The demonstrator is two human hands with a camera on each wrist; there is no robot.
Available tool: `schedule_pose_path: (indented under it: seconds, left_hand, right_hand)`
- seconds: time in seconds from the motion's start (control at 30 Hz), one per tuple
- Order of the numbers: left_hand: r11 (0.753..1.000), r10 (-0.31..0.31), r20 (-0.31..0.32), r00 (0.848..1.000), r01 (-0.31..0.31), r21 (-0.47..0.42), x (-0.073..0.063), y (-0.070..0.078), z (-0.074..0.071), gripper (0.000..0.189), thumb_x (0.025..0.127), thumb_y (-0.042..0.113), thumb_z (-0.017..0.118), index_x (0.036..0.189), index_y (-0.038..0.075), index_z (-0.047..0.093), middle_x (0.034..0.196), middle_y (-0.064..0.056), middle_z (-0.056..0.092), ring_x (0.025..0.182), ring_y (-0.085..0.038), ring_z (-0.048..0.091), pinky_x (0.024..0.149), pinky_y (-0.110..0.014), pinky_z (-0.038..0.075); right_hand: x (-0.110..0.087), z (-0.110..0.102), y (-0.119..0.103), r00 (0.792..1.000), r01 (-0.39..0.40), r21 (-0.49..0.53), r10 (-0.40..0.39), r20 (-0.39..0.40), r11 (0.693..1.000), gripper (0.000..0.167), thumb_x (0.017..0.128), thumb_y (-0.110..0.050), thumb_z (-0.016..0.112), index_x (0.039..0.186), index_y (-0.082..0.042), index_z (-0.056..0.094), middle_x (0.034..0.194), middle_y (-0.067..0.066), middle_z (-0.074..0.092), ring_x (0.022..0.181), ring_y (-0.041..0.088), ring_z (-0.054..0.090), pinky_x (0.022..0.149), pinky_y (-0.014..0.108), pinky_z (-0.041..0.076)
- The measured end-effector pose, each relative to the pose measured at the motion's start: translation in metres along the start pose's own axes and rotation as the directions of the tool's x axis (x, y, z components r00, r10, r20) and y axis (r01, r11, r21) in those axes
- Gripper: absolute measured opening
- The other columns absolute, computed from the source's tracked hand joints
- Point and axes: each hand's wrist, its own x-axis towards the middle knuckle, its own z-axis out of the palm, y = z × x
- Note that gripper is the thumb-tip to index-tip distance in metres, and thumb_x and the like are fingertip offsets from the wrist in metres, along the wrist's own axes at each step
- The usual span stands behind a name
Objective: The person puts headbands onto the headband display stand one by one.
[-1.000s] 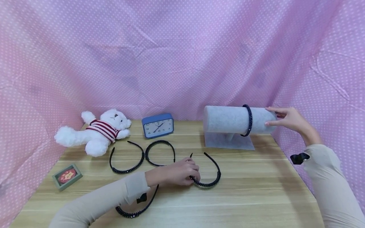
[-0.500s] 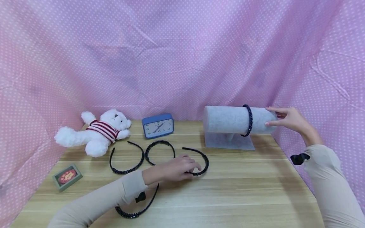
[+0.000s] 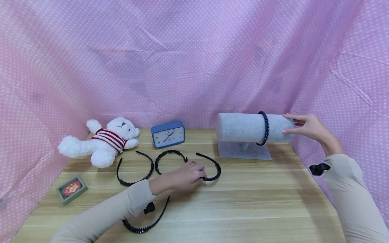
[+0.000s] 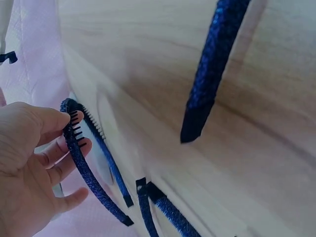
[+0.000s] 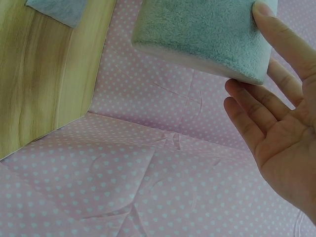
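Observation:
My left hand (image 3: pixel 185 177) pinches a black beaded headband (image 3: pixel 217 171) between thumb and fingers, over the middle of the table. In the left wrist view, comb teeth line the inside of this headband (image 4: pixel 91 180), near the thumb. At the back right stands a grey plush roll display stand (image 3: pixel 241 126) with one black headband (image 3: pixel 267 130) around its roll. My right hand (image 3: pixel 308 128) grips the roll's right end. The right wrist view shows its thumb on one side of the roll (image 5: pixel 207 37) and the index finger on the other.
Several black headbands lie on the wooden table (image 3: pixel 243 209); the one at the front (image 3: pixel 138 230) is partly under my left forearm. A blue alarm clock (image 3: pixel 168 135), a white teddy bear (image 3: pixel 106 140) and a small green frame (image 3: pixel 72 189) stand or lie at left. Pink dotted cloth (image 3: pixel 194 60) hangs behind.
My left hand has moved slightly left and away from me with the headband, which has turned so its open end points left. My right hand has kept its place on the roll.

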Motion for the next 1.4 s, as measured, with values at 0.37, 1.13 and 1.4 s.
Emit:
schedule_pose_path:
  seconds: [0.37, 1.13, 1.4]
  left_hand:
    - [0.993, -0.043, -0.037, 0.998, 0.038, -0.116, -0.006, -0.018, -0.017, 0.02, 0.101, 0.01, 0.059, 0.118, 0.01, 0.07, 0.115, -0.003, 0.067, 0.108, -0.018, 0.064, 0.101, -0.039, 0.052]
    - [0.796, -0.232, -0.107, 0.967, 0.125, -0.593, -0.016, -0.076, -0.065, 0.035, 0.103, 0.0, 0.053, 0.137, -0.003, 0.061, 0.118, -0.02, 0.07, 0.108, -0.028, 0.068, 0.092, -0.035, 0.058]
    - [0.7, -0.357, -0.116, 0.927, 0.183, -0.691, -0.018, -0.091, -0.066, 0.034, 0.104, 0.002, 0.052, 0.136, -0.005, 0.059, 0.112, -0.022, 0.071, 0.106, -0.033, 0.068, 0.082, -0.031, 0.058]
  right_hand:
    - [-0.002, -0.001, -0.002, 1.0, -0.01, 0.001, 0.01, 0.009, 1.0, 0.076, 0.084, -0.035, 0.085, 0.148, -0.008, 0.054, 0.152, 0.029, 0.046, 0.129, 0.045, 0.053, 0.073, -0.002, 0.036]
    - [-0.003, 0.0, -0.002, 1.0, -0.011, -0.004, 0.011, -0.001, 1.0, 0.076, 0.083, -0.036, 0.086, 0.147, -0.009, 0.055, 0.151, 0.029, 0.047, 0.13, 0.044, 0.053, 0.073, -0.002, 0.036]
    - [-0.003, 0.0, -0.002, 1.0, -0.01, 0.002, 0.01, 0.006, 1.0, 0.076, 0.084, -0.036, 0.085, 0.148, -0.009, 0.054, 0.152, 0.029, 0.046, 0.131, 0.044, 0.052, 0.073, -0.002, 0.035]
